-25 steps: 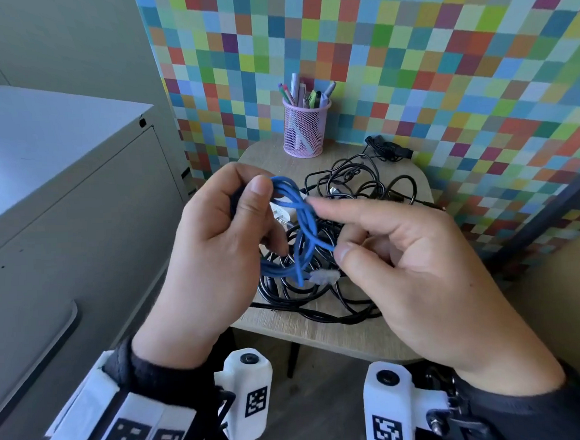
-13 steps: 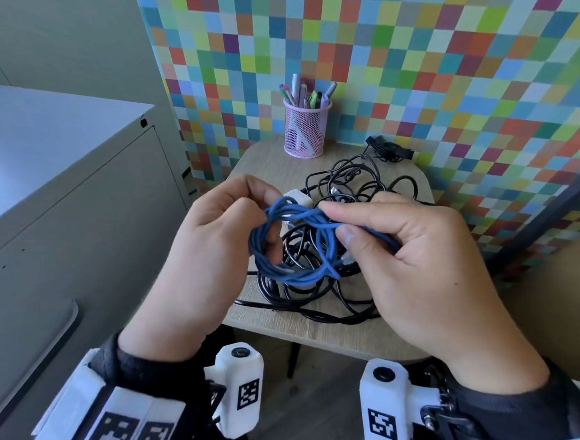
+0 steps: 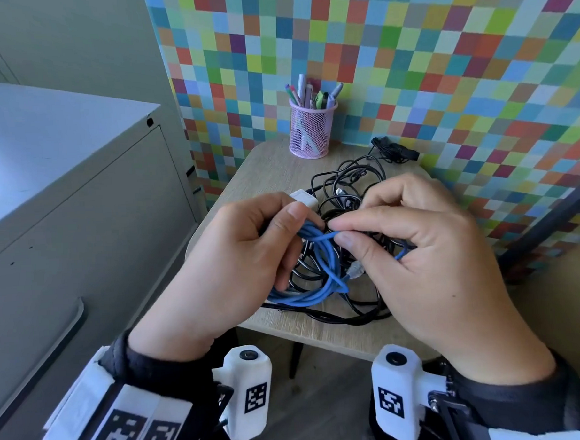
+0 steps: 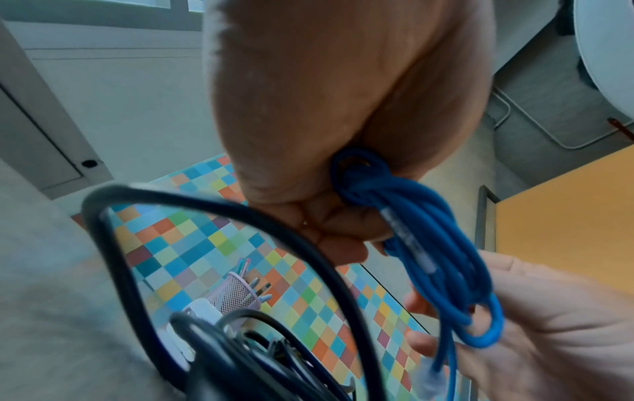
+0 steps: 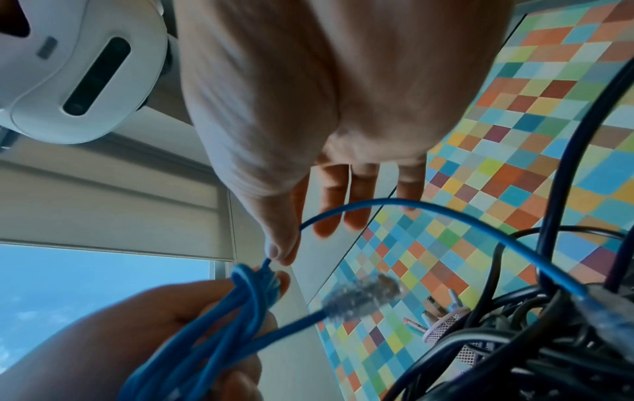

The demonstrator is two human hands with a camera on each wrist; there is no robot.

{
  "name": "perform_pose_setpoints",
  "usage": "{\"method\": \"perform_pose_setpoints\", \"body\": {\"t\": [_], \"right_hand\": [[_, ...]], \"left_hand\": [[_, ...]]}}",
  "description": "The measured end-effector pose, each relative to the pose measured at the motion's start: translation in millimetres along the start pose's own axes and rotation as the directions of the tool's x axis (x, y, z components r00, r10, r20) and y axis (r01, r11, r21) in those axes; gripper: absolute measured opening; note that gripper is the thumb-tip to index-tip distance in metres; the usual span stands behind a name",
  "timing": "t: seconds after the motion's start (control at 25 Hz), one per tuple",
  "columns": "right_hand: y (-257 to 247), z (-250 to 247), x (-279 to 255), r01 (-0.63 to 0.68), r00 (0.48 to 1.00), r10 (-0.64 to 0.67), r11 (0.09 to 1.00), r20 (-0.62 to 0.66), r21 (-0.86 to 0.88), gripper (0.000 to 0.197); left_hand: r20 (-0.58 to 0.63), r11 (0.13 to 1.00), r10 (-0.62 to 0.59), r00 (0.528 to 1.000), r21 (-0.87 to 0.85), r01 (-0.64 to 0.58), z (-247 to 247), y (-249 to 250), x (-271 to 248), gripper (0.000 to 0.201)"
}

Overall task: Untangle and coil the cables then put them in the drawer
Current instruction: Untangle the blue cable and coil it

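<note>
The blue cable (image 3: 321,275) hangs in a loose coil just above the tangle of black cables (image 3: 345,217) on the small wooden table (image 3: 266,167), and we go from left to right. On the far left of the tangle stands the grey cabinet (image 3: 82,209), its drawer front shut, no cable in it yet. Next comes the left hand (image 3: 237,255), thumb and curled fingers clamped round the gathered top of the blue loops, just on the near side of the tangle. Moving right, the loops droop soft and light, they look limp and springy, likely to slither apart if the bundle is let go, so the gathered neck is the place to hold, not the loose bottom. A clear plug (image 3: 354,269) dangles beside them; it looks like brittle plastic, best not yanked. Then the right hand (image 3: 426,247), thumb and forefinger pinching a single blue strand close to the left thumb, seemingly wrapping the tail round the bundle. Beyond the tangle, against the chequered wall, sits a pink mesh pen cup (image 3: 311,132).
</note>
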State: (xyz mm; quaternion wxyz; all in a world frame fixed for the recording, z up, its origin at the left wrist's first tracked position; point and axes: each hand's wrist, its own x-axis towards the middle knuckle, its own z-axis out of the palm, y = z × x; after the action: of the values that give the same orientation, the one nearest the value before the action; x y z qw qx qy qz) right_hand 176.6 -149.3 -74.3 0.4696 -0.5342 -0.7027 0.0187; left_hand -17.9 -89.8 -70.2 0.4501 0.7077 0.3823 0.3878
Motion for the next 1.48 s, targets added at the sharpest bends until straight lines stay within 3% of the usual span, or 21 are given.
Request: {"method": "perform_pose_setpoints", "body": {"t": [0.16, 0.32, 0.44, 0.52, 0.6, 0.8, 0.92, 1.08, 1.28, 1.4, 1.48], "right_hand": [[-2, 4, 0, -0.017, 0.998, 0.017, 1.000, -0.057, 0.009, 0.018], [5, 0, 1, -0.070, 0.997, 0.070, 0.997, -0.035, -0.012, 0.016], [13, -6, 0, -0.136, 0.988, 0.134, 0.991, -0.070, -0.017, 0.020], [14, -8, 0, -0.135, 0.977, 0.128, 0.990, -0.170, -0.032, 0.021], [12, -10, 2, -0.125, 0.963, 0.114, 0.992, -0.244, -0.030, 0.022], [0, -6, 2, -0.154, 0.972, 0.171, 0.982, -0.160, 0.112, 0.024], [0, -3, 2, -0.183, 0.961, 0.214, 0.966, -0.173, 0.181, 0.013], [2, -11, 5, -0.168, 0.922, 0.226, 0.965, -0.315, 0.202, 0.008], [0, -4, 1, -0.222, 0.949, 0.250, 0.963, -0.193, 0.154, 0.036], [-2, -4, 2, -0.229, 0.952, 0.259, 0.956, -0.166, 0.183, 0.034], [-4, -5, 3, -0.198, 0.960, 0.231, 0.960, -0.157, 0.199, 0.021]], "left_hand": [[-0.050, 0.980, 0.023, 0.998, -0.195, -0.032, 4, -1, 1, 0.030], [-0.081, 0.949, 0.009, 0.997, -0.314, -0.034, 5, -1, 0, 0.026], [-0.041, 0.989, 0.012, 0.999, -0.150, -0.018, 3, 4, -1, 0.022], [0.013, 0.998, -0.041, 0.999, 0.053, 0.041, 5, 5, -1, 0.018], [0.032, 0.988, -0.086, 0.996, 0.130, 0.082, 6, 5, -1, 0.020], [-0.081, 0.999, 0.046, 0.996, 0.006, -0.046, 3, 10, -3, 0.029], [-0.126, 0.991, 0.102, 0.987, 0.095, -0.090, 2, 11, -4, 0.023], [-0.147, 0.980, 0.082, 0.986, 0.189, -0.053, 2, 10, -3, 0.023], [-0.183, 0.988, 0.028, 0.983, 0.152, 0.000, 7, 9, -2, 0.021], [-0.190, 0.994, 0.012, 0.982, 0.109, 0.009, 6, 9, -2, 0.020], [-0.192, 0.994, 0.017, 0.981, 0.106, 0.003, 6, 11, -2, 0.020]]}}
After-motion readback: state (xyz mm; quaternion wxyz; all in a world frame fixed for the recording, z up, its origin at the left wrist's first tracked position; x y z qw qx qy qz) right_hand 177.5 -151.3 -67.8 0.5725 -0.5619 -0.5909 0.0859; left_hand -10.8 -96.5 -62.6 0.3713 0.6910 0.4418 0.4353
